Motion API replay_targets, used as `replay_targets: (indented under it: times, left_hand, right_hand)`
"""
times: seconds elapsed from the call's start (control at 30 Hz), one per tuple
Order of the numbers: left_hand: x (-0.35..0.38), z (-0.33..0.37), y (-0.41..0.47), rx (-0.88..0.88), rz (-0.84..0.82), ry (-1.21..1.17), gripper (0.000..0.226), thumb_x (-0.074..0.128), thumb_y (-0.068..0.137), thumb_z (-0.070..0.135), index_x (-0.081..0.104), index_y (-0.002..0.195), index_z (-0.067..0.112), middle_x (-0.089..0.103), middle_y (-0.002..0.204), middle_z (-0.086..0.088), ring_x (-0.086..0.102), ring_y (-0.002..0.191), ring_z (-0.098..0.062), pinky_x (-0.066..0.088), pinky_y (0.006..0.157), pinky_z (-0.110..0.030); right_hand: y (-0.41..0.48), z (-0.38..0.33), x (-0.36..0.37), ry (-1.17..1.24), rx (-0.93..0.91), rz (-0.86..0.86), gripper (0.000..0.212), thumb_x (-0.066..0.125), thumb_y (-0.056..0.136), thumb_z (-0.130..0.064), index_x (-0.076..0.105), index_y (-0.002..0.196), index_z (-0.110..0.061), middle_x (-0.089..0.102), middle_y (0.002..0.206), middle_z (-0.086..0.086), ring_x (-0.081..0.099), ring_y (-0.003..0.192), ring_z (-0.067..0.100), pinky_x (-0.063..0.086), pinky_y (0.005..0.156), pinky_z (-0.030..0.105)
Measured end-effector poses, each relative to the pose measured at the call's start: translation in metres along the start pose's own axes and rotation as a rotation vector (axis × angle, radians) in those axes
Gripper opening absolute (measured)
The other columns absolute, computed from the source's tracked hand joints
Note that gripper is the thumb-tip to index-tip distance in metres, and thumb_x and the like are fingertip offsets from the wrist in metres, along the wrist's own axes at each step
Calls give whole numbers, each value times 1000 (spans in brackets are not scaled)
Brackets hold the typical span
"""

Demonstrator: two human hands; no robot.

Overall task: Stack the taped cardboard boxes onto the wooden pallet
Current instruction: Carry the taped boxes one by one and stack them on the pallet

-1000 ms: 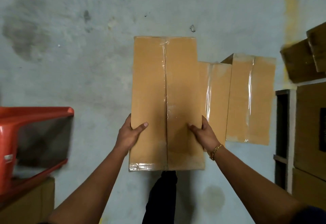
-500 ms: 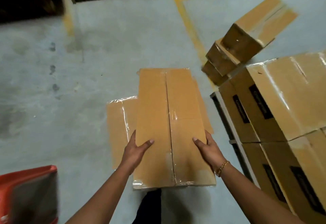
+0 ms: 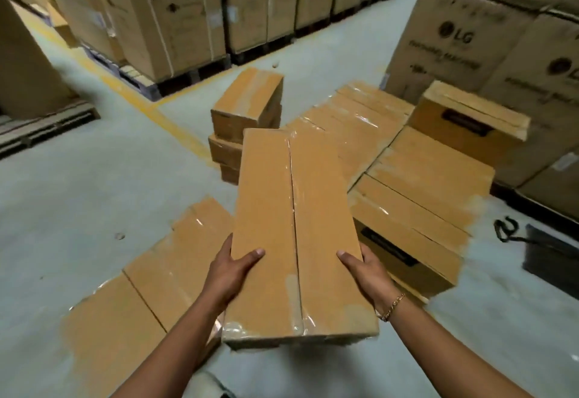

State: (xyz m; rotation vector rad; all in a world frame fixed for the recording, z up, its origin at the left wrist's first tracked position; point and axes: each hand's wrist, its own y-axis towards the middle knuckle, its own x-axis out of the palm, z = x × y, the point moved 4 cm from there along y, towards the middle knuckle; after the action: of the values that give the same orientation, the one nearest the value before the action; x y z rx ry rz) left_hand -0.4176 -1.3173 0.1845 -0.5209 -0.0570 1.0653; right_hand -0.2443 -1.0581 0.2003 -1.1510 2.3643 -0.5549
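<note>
1 box [image 3: 294, 234] between 2 hands [image 3: 230, 272] [image 3: 371, 272]

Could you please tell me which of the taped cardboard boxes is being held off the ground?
The long brown cardboard box with clear tape along its centre seam, gripped by the left hand and right hand; the others all lie set down.

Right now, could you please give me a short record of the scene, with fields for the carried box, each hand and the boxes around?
Carried: long brown taped cardboard box, held above the floor
Left hand: grips its left long edge, thumb on top
Right hand: grips its right long edge, thumb on top
To its right: layered stack of taped brown boxes
Left, on floor: flat taped brown boxes
Ahead: small pile of brown boxes
</note>
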Motion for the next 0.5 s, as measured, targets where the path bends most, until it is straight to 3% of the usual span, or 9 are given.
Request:
replay_targets:
  times: [0.1,0.2,0.33,0.5]
  left_hand:
    - [77,37,-10,72,-118,28,71,84,72,55,58,135,36,74,117,7,73,101,-16,59,92,-50]
    - [151,65,-17,119,-235,60,75,82,66,62,60,133,36,76,113,7,74,99,-17,59,91,-50]
    - [248,91,-13,162,-381,109,75,83,62,65,61,129,40,76,112,8,74,99,-17,59,91,-51]
    - [369,116,-9,185,-552,161,64,85,75,53,57,131,37,74,114,8,72,102,-16,59,90,-46]
  right_hand:
    - [-26,11,-81,98,-28,127,39,71,95,-35,57,132,-31,73,117,-2,70,103,19,57,77,32]
    - [-50,26,-151,192,-33,242,32,68,98,-29,59,128,-28,74,116,-1,72,101,18,59,73,29]
    - [-69,55,-235,243,-41,423,29,70,96,-32,65,125,-32,76,112,-9,74,101,16,60,91,43]
    - [-73,87,-323,302,-1,578,27,70,96,-32,66,123,-32,77,109,-11,74,98,13,59,93,42]
